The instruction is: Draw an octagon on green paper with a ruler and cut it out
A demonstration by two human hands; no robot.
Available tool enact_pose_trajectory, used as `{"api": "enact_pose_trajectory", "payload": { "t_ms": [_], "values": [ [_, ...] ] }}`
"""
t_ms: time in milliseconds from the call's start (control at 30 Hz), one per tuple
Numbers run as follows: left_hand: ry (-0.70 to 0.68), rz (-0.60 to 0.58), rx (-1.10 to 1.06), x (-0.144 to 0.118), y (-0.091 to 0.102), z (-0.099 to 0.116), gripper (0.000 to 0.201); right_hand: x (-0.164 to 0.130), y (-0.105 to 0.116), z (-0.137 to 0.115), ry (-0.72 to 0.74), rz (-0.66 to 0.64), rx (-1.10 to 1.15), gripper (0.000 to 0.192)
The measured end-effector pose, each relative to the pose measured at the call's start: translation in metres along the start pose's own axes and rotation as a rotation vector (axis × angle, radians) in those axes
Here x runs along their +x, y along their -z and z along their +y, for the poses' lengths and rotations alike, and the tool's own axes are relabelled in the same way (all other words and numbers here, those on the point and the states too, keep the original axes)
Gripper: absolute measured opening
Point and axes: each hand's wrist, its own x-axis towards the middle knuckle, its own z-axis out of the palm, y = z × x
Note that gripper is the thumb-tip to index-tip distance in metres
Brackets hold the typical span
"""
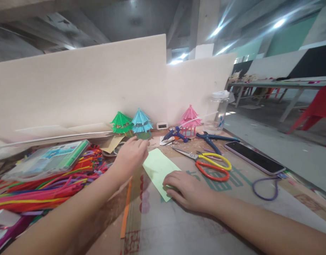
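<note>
My right hand (pixel 188 191) lies flat on the near end of a pale green paper strip (pixel 159 168) on the cardboard-covered table. My left hand (pixel 131 154) reaches forward, its fingertips close to the base of a blue paper pagoda (pixel 141 123); I cannot tell whether they touch it. A green paper pagoda (pixel 121 123) stands just left of the blue one, and a pink pagoda (pixel 190 118) stands further right by the wall.
Yellow and red scissors (pixel 208 163), a blue glue gun (pixel 175 134), blue pliers (pixel 212 140), a phone (pixel 254 157) and a purple loop (pixel 265 187) lie to the right. Several coloured pipe cleaners (pixel 46 186) and a plastic case (pixel 50 159) fill the left. A clear jar (pixel 217 111) stands at the back.
</note>
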Motion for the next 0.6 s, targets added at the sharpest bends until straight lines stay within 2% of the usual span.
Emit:
{"api": "enact_pose_trajectory", "payload": {
  "t_ms": [100, 233, 300, 433, 600],
  "values": [
    [0.08, -0.066, -0.058, -0.009, -0.01, 0.004, 0.03, 0.0, 0.001, 0.003, -0.083, 0.068, 0.046, 0.017],
    [0.253, -0.199, -0.115, -0.001, -0.03, -0.012, 0.035, 0.003, 0.004, 0.015, -0.251, 0.21, 0.121, 0.019],
    [0.288, -0.27, -0.152, 0.005, -0.039, -0.019, 0.036, 0.006, 0.004, 0.02, -0.318, 0.268, 0.162, 0.018],
    [0.274, -0.378, -0.243, 0.011, -0.049, -0.024, 0.035, 0.009, 0.004, 0.024, -0.399, 0.328, 0.249, 0.017],
    [0.151, -0.428, -0.419, 0.011, -0.043, -0.022, 0.034, 0.01, 0.004, 0.033, -0.471, 0.399, 0.326, 0.018]
  ]
}}
